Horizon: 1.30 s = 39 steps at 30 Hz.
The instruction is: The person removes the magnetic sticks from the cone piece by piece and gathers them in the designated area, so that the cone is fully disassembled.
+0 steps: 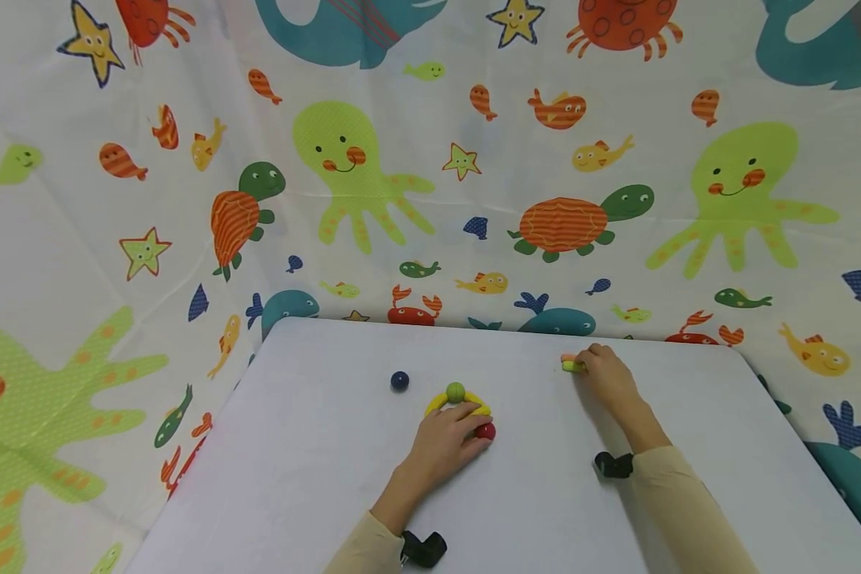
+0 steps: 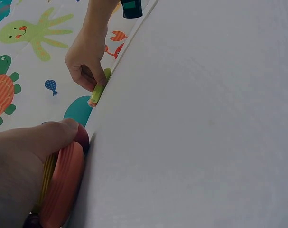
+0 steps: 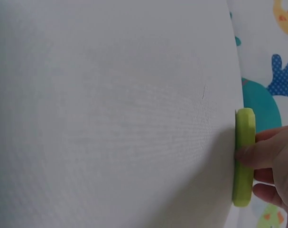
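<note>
My left hand [image 1: 446, 438] lies over a ring-shaped toy with yellow curved parts [image 1: 436, 402], gripping its near side. A green ball [image 1: 455, 392] sits at the ring's far side, and a red ball [image 1: 485, 431] shows by the thumb. The left wrist view shows the thumb at the red ball, above a ridged coral curved piece [image 2: 64, 185]. Farther right, my right hand [image 1: 608, 379] pinches a light green bar [image 3: 245, 156] between thumb and fingers. A salmon-coloured piece [image 1: 568, 358] shows right behind the bar. The palm hides part of the ring.
A dark blue ball [image 1: 399, 381] stands on the white table [image 1: 316, 462], left of the ring. Behind the table's far edge hangs a cloth [image 1: 402, 271] printed with sea animals. Each wrist carries a black camera [image 1: 425, 549].
</note>
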Motion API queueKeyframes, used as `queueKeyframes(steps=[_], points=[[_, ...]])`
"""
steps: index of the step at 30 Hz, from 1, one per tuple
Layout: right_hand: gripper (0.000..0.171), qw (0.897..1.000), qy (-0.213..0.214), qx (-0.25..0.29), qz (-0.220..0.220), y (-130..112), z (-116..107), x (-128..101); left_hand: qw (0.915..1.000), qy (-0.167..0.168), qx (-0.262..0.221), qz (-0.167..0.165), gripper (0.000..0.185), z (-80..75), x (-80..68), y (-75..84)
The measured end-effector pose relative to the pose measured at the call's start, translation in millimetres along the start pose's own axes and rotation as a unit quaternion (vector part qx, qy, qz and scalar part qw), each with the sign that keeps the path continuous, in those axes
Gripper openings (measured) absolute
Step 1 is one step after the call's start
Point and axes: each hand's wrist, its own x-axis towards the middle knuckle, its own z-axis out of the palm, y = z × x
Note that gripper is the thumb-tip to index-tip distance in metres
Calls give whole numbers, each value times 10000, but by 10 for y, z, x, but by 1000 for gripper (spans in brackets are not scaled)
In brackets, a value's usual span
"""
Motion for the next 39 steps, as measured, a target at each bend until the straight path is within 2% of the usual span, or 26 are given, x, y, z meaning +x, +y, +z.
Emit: queueKeyframes(steps=[7, 19, 27, 39], points=[[21, 10000, -47, 22, 14, 50, 16, 22, 10000, 18, 3, -22, 36, 15, 0, -1], [22, 9998, 104, 178, -15, 30, -2, -11, 10000, 53, 35, -3, 36, 16, 4, 4], [26, 9978, 11, 615, 230, -112, -77, 3, 9999, 145, 61, 33, 36, 26, -2, 0], [25, 9948, 396, 933, 51, -360, -146, -33, 9999, 107, 85, -52, 40, 30, -6, 2]])
